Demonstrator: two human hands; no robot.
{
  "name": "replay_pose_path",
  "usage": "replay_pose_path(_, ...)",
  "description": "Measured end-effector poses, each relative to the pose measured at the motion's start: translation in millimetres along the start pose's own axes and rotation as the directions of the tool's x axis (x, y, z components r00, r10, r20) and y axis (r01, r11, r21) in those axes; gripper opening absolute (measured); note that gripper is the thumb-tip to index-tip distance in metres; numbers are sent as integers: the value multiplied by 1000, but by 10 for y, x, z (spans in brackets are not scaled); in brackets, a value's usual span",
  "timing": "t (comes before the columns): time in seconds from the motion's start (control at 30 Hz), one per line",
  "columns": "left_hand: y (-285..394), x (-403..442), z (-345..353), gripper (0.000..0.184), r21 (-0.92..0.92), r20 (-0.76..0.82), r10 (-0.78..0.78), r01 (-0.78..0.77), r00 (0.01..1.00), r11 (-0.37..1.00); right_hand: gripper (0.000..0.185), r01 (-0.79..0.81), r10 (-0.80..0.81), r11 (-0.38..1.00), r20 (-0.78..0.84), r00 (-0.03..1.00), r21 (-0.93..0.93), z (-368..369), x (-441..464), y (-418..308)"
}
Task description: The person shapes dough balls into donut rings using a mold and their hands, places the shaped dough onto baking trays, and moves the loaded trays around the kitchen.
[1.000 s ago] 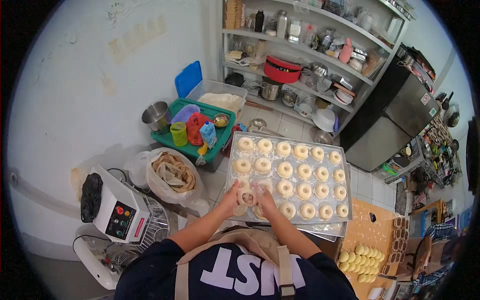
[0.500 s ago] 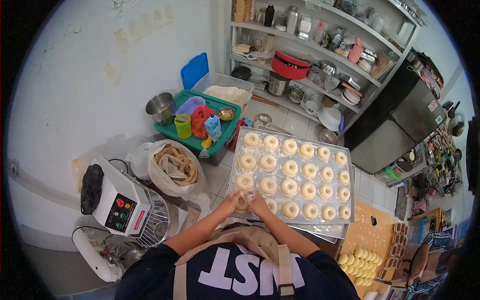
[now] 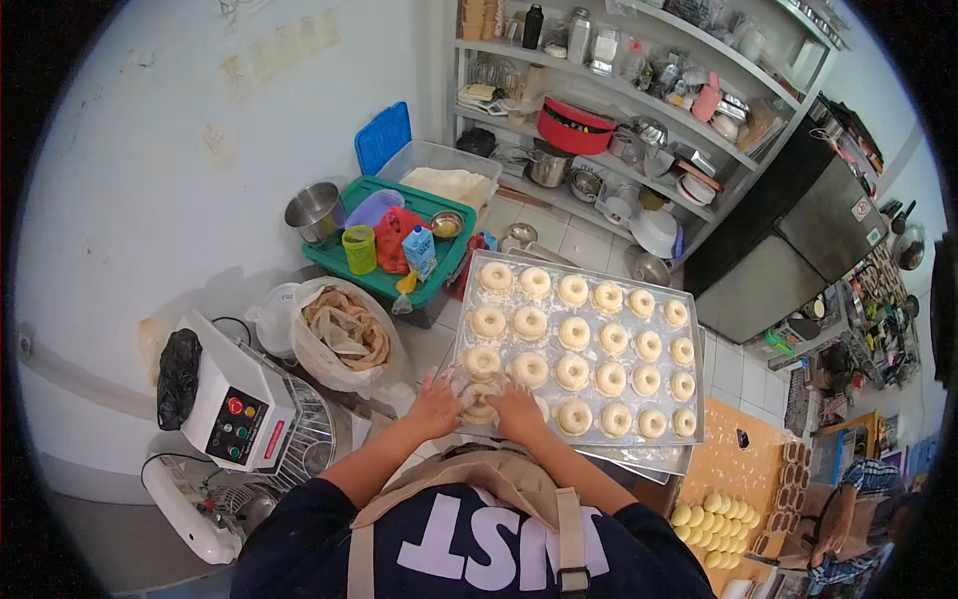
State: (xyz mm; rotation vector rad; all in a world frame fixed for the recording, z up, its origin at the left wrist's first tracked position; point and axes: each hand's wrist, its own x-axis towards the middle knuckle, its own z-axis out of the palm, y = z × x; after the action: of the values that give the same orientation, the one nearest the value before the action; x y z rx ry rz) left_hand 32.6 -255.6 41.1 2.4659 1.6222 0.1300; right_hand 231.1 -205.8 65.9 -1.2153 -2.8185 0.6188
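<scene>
Reaching over the near left corner of the big metal tray (image 3: 552, 307), two bare hands are bending around one soft dough ring (image 3: 478, 403). The ring is lying right in that corner of the tray. The left hand (image 3: 436, 407) is resting by the ring's left side, and the right hand (image 3: 518, 411) is resting by its right side. Each grip is staying loose and wide — the fingers are spreading apart, not squeezing into a fist. The fingertips are looking blurry, so I cannot tell if they are all touching the dough.

The other dough rings (image 3: 611, 377) are sitting in rows on the tray, with white dust showing between them. One ring is peeking out from behind the right hand.

To the near right of the tray, an orange-brown bench (image 3: 726, 424) is carrying a bunch of yellow dough balls (image 3: 715, 529). Well to the right of the tray, another person's checked sleeve (image 3: 870, 475) is showing.

To the left of the tray, a plastic bag (image 3: 344, 344) is standing near a white machine (image 3: 235, 399). Past the tray's far left corner, a green lid (image 3: 446, 260) is holding a blue carton (image 3: 419, 253) — and a yellow-green cup (image 3: 359, 250) too.
</scene>
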Motion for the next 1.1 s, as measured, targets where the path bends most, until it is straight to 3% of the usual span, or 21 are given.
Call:
replay_pose_path(0.17,16,47,-44,56,54,106,-39,34,994,998,37,2,-1,999,29,1000,-36,133,50,10)
replay_pose_path(0.53,-15,52,47,54,-36,63,5,-2,998,999,41,36,-37,999,28,999,11,88,54,2)
replay_pose_path(0.63,-59,30,70,63,-172,-21,73,-75,997,982,50,-114,101,983,92,991,142,-59,43,73)
replay_pose_path(0.77,34,-18,69,77,-251,-113,167,-191,979,949,53,-211,245,954,-152,958,212,-59,-120,297)
replay_pose_path(0.87,117,-27,18,80,-226,12,255,-246,967,943,51,-200,272,938,-243,931,283,-92,-238,380)
replay_pose_path(0.93,120,-8,37,83,-155,4,273,-269,962,951,45,-147,252,938,-325,912,313,-2,-306,498)
replay_pose_path(1.03,156,35,-37,85,-110,14,273,-269,962,957,41,-206,352,896,-346,869,394,-17,-422,583)
replay_pose_path(1.1,180,48,-110,86,-85,58,248,-243,967,966,38,-364,539,760,-210,816,538,-305,-506,489)
